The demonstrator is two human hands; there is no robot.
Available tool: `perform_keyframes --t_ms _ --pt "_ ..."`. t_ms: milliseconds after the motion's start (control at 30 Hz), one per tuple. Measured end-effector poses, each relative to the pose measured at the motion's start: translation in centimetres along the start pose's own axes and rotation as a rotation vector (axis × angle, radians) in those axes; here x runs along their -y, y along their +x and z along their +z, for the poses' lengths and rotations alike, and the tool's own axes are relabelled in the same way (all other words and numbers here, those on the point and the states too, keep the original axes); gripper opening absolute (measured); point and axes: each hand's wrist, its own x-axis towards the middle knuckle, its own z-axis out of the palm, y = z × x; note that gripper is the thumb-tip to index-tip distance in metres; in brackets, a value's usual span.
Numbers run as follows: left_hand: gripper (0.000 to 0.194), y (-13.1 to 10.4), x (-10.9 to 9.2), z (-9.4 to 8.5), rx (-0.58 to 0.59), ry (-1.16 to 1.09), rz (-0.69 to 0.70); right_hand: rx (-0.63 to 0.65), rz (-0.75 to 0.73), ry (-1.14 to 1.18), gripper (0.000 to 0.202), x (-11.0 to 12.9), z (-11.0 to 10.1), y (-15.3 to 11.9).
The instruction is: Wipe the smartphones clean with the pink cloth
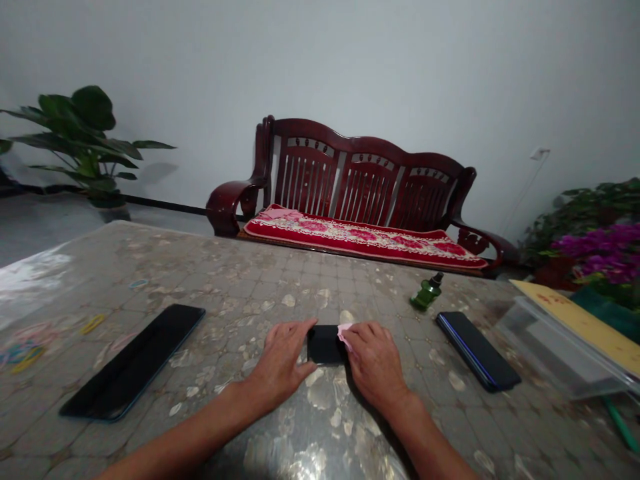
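A small black phone (pixel 325 345) lies flat on the patterned tabletop between my hands, its dark screen facing up. My left hand (pixel 283 360) holds its left end, with the thumb at the near corner and the fingers at the far corner. A crumpled pink cloth (pixel 344 335) is pinched in the fingers of my right hand (pixel 373 357), against the phone's right side. That hand covers the phone's right end.
A black tablet (pixel 137 360) lies at left, near colourful bands (pixel 30 347). To the right are a green spray bottle (pixel 427 293), a dark phone-like device (pixel 477 350) and a clear plastic box (pixel 555 347). A wooden bench (pixel 350 180) stands beyond the table (pixel 235 273).
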Motion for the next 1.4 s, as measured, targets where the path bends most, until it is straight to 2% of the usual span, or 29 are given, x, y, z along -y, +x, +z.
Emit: perform_keyframes --t_ms 233,433,567,733,967,1233,1400 --pt "0.067 1.4 -0.5 -0.6 0.086 0.056 -0.006 0.000 0.128 -0.116 0.021 -1.8 -0.3 -0.2" --pt "0.062 1.6 0.6 0.3 0.016 0.047 0.098 -0.009 0.109 -0.080 0.022 -1.3 0.3 -0.1" --pt "0.064 1.6 0.9 0.4 0.014 0.053 0.092 -0.016 0.082 -0.040 0.021 -1.3 0.1 0.3" --pt "0.066 1.7 1.2 0.5 0.008 0.066 0.075 -0.013 0.158 -0.066 0.021 -2.1 -0.3 0.4" --pt "0.067 1.7 1.5 0.7 -0.013 0.059 0.093 0.024 0.049 0.000 0.017 -0.4 -0.4 0.4" --pt "0.065 1.8 0.9 0.5 -0.002 0.071 0.083 0.027 0.157 -0.123 0.020 -1.3 -0.8 0.1" --pt "0.066 1.8 0.7 0.4 -0.023 0.097 0.075 0.030 0.055 -0.017 0.017 0.1 -0.4 0.2"
